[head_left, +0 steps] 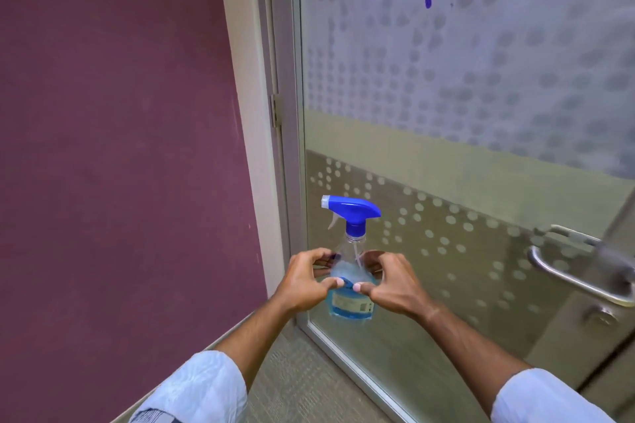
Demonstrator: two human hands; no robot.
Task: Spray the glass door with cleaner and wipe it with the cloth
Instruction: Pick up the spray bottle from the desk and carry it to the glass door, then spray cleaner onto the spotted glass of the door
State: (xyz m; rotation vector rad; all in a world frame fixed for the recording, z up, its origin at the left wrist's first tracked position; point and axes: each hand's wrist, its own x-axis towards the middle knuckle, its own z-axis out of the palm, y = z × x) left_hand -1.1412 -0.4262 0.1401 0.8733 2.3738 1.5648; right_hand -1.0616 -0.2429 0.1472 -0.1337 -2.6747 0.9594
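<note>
Head view: both hands hold the spray bottle [352, 271] upright in front of the lower glass door [446, 96]. The left hand [304, 280] and right hand [391, 283] curl their fingers [318, 256] round its clear body, thumbs meeting at the front. Its blue trigger head points left. A metal handle [567, 271] sits on the door at right.

Even soft indoor light; door handle [580, 271] blurred; wide-angle bending at edges.

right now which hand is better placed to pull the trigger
Left, probably. The trigger faces the left hand; the right hand grips the bottle on the far side.
</note>
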